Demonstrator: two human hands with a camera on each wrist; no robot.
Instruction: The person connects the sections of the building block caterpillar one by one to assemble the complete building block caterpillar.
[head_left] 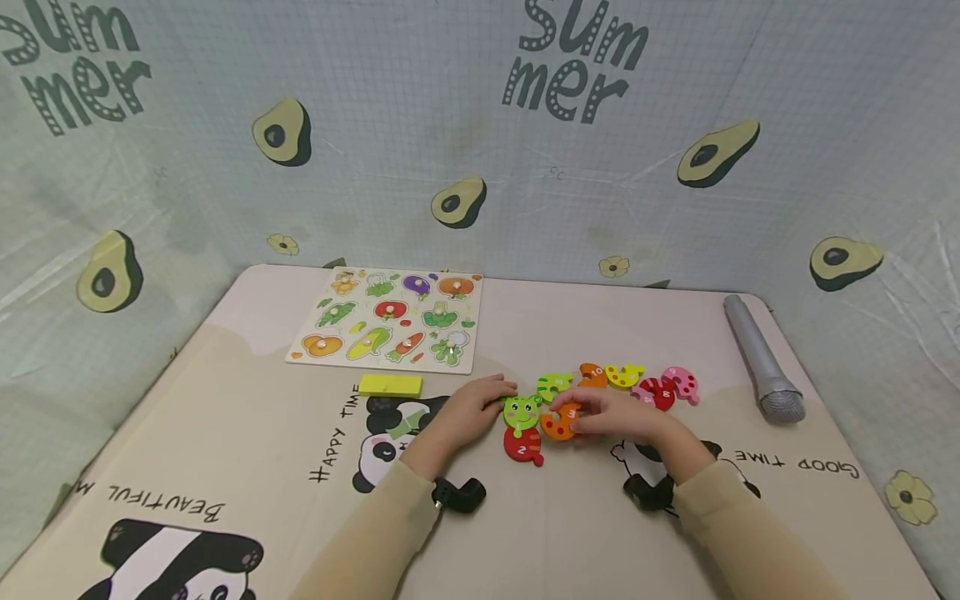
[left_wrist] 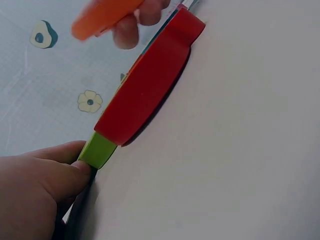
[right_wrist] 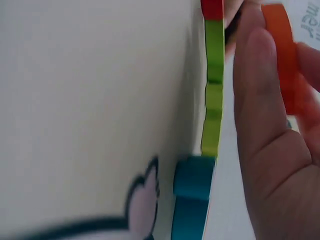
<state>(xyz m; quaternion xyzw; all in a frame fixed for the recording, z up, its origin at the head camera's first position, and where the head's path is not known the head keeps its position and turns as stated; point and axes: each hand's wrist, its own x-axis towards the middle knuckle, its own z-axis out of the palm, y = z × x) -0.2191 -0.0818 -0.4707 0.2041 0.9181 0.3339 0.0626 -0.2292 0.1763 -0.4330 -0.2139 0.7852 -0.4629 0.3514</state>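
The green caterpillar head piece (head_left: 521,413) has a smiling face and joins a red puzzle piece (head_left: 522,446) numbered 2. My left hand (head_left: 471,410) pinches the head piece's left edge; the left wrist view shows thumb and finger around its green end (left_wrist: 98,150). With thumb and fingers my right hand (head_left: 618,414) grips an orange puzzle piece (head_left: 557,422) with red spots. That orange piece (right_wrist: 281,55) is raised above the tabletop in the right wrist view. Just behind lies a green-yellow piece (head_left: 553,386).
More number pieces lie behind my right hand: orange (head_left: 592,374), yellow (head_left: 624,376), red (head_left: 658,393) and pink (head_left: 682,382). A vegetable peg board (head_left: 352,335) is back left, a yellow block (head_left: 390,385) before it. A grey toy microphone (head_left: 761,358) lies far right.
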